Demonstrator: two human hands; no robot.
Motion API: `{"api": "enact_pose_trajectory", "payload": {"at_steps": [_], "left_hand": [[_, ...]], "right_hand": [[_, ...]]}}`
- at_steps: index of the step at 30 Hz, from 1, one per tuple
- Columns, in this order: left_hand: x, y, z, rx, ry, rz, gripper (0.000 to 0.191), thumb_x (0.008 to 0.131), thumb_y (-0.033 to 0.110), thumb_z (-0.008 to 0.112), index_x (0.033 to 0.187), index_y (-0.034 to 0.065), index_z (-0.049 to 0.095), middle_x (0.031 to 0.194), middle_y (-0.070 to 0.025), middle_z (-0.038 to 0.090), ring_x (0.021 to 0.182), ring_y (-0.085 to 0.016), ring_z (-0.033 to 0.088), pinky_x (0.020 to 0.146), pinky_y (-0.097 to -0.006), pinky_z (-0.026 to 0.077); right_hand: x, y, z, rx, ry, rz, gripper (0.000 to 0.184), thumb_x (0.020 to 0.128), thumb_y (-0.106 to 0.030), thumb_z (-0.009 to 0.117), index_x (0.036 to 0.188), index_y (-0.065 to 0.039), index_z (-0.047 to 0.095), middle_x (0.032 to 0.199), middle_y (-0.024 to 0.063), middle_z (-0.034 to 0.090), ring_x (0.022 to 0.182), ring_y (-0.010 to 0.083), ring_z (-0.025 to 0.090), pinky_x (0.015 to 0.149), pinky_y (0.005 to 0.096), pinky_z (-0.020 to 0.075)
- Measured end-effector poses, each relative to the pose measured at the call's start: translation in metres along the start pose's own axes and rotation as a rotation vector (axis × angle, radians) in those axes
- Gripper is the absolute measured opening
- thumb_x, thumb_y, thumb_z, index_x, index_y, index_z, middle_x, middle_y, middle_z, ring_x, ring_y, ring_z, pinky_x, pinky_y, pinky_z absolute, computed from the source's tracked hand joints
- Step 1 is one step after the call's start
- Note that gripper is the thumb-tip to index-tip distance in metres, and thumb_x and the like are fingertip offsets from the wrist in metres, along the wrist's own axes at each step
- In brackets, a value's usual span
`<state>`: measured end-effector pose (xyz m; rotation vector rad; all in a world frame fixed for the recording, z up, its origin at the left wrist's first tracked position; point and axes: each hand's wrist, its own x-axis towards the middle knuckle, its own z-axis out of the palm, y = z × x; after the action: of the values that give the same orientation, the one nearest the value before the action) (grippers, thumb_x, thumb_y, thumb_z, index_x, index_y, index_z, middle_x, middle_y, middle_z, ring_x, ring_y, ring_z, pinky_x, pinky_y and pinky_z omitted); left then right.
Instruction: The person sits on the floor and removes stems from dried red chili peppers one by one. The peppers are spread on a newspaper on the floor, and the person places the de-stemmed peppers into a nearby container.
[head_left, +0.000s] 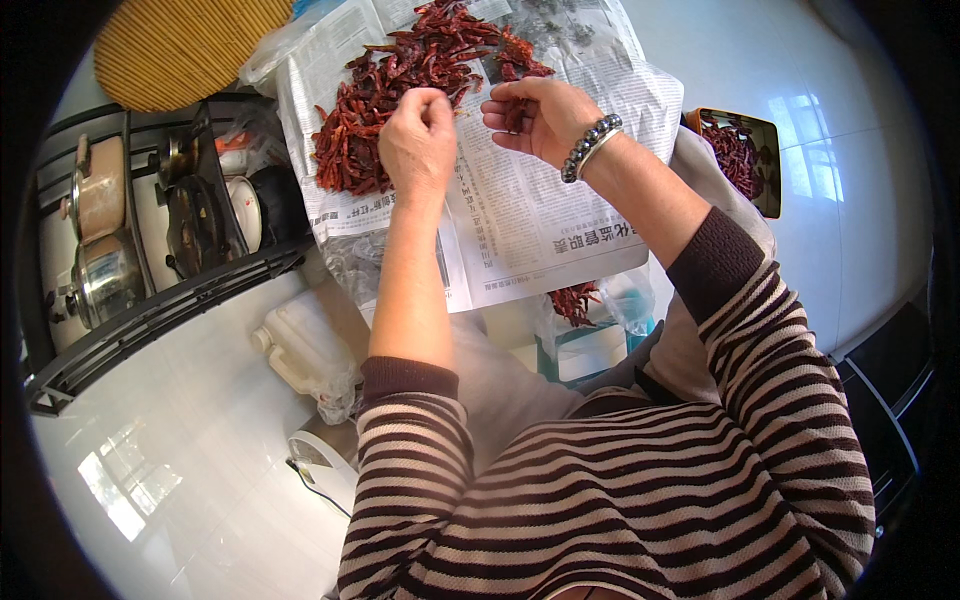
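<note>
A heap of dried red chili peppers (420, 60) lies on spread newspaper (517, 225). My left hand (420, 139) is at the near edge of the heap, back up, with the fingers curled in. Its fingertips are hidden, so whether it holds a pepper cannot be told. Just to its right, my right hand (544, 120) is cupped with the palm partly upward and has dried chili pieces (517, 116) in it. A bead bracelet and a bangle are on that wrist. A smaller cluster of red pieces (517, 56) lies beyond it.
A square tin (769, 180) of dried chilies stands at the right. Below the newspaper is a teal-edged container (547, 364) with more chilies in a plastic bag. At left are a black rack (172, 289) with pots, a round woven mat (187, 52) and a plastic jug (307, 337).
</note>
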<state>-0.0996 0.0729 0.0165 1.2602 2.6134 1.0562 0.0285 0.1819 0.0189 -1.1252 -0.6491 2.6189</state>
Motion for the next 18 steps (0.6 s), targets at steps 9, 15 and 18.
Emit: {"api": "enact_pose_trajectory", "payload": {"at_steps": [9,15,18], "left_hand": [[0.001,-0.021,0.002,0.423,-0.138,-0.132,0.033,0.083,0.022,0.058,0.112,0.0075,0.06,0.106,-0.0153,0.063,0.097,-0.034,0.063,0.083,-0.0438,0.05],[0.001,-0.016,0.015,0.125,-0.247,-0.063,0.03,0.078,0.015,0.065,0.107,0.0072,0.064,0.102,-0.0138,0.065,0.09,-0.029,0.065,0.08,-0.0389,0.051],[0.0,-0.007,0.02,-0.069,-0.247,-0.071,0.026,0.078,0.008,0.062,0.104,0.0068,0.064,0.098,-0.0134,0.066,0.081,-0.028,0.066,0.075,-0.0369,0.052]], "right_hand": [[-0.001,-0.004,-0.001,-0.013,0.003,-0.01,0.02,0.093,-0.016,0.048,0.094,0.0,0.06,0.087,0.0105,0.066,0.077,0.0197,0.065,0.072,0.0343,0.0558],[-0.001,-0.004,-0.002,-0.003,-0.019,-0.008,0.018,0.092,-0.015,0.05,0.091,-0.001,0.062,0.084,0.01,0.066,0.074,0.0198,0.066,0.07,0.0348,0.0559],[-0.002,-0.005,-0.003,-0.017,-0.024,-0.01,0.02,0.094,-0.015,0.047,0.095,-0.001,0.06,0.088,0.0102,0.065,0.078,0.0193,0.065,0.074,0.0343,0.0551]]}}
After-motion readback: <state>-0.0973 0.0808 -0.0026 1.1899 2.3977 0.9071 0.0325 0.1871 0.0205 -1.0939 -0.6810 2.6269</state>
